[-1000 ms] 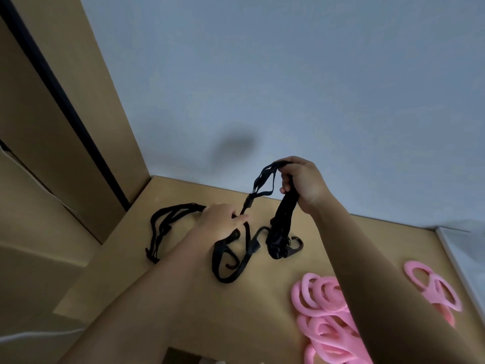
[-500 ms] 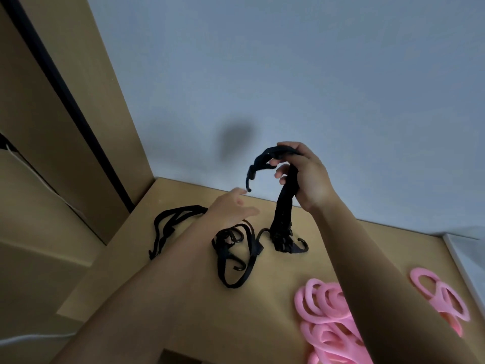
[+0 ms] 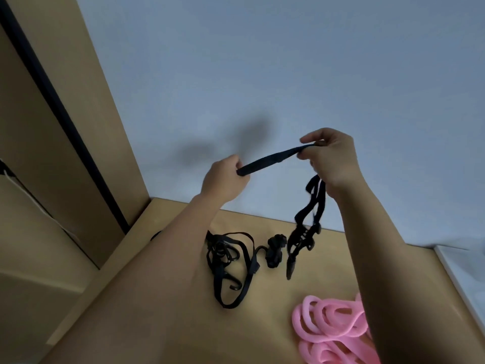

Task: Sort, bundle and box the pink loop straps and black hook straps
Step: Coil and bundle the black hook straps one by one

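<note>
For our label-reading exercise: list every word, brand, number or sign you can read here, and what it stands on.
None: no text can be read. The black hook strap held between the left hand and right hand, the loose black straps, the pink loop straps and the table show no print.

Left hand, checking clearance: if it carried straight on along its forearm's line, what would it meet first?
Probably the pale wall; the left hand, gripping the black strap, has nothing else ahead, though depth is unclear.
</note>
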`<action>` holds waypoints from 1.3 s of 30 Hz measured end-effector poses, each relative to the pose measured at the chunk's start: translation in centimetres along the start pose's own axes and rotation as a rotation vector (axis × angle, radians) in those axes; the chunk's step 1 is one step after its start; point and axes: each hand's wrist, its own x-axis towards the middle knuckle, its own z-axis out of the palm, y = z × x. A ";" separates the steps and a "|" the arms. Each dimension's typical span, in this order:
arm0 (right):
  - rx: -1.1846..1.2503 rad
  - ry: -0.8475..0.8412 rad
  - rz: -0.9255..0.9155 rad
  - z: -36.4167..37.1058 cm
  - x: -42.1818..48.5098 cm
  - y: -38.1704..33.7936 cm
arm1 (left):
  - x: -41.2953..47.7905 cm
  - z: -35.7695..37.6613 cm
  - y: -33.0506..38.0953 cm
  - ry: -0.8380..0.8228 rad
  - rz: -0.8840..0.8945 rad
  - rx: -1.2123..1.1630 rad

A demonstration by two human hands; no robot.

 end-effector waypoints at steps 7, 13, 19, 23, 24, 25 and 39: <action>-0.134 -0.047 -0.049 -1.2 -0.3 0.4 | 0.3 -2.1 -0.7 -0.178 -0.026 -0.004; -0.348 -0.248 -0.130 0.2 -0.4 0.7 | -0.8 -2.0 0.1 -0.316 -0.050 -0.062; -0.279 -0.273 -0.157 2.5 -0.6 0.1 | -1.9 -0.5 4.6 -0.315 -0.062 -0.413; -0.280 -0.278 -0.092 1.3 -0.2 0.9 | -0.9 -2.3 5.2 -0.171 -0.076 -0.412; -0.293 -0.307 -0.070 1.0 -0.2 1.4 | -0.6 -2.9 5.3 -0.147 -0.066 -0.393; -0.295 -0.338 -0.045 1.0 -0.3 1.9 | -0.4 -3.4 5.5 -0.135 -0.054 -0.381; 0.365 -0.272 0.218 4.1 -1.2 4.2 | -0.2 -2.9 5.5 0.063 -0.062 -0.448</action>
